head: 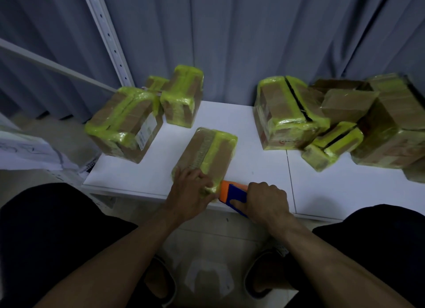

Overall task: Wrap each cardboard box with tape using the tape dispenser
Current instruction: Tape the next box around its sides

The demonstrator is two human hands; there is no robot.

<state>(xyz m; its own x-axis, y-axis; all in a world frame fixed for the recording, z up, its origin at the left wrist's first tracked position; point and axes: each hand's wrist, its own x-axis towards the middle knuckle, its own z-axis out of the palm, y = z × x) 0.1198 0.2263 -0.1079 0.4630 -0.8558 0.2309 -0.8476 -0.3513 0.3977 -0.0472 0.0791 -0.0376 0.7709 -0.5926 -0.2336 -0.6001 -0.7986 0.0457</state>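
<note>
Cardboard box (207, 151) lies at the table's (253, 128) near edge, its long axis running away from the person. Left hand (188, 192) grips its near end, fingers curled over it. Right hand (264, 202), just to the right, clasps the tape dispenser (232, 193) against that same end.

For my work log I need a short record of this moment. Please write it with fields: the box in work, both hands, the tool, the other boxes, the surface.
box in work: central box, lying flat, partly covered with yellow-green tape
left hand: holds the near end of the central box
right hand: grips the tape dispenser
tool: orange and blue, against the box's near end, at the table's front edge
other boxes: taped group at left; taped pile at right
surface: white table
</note>
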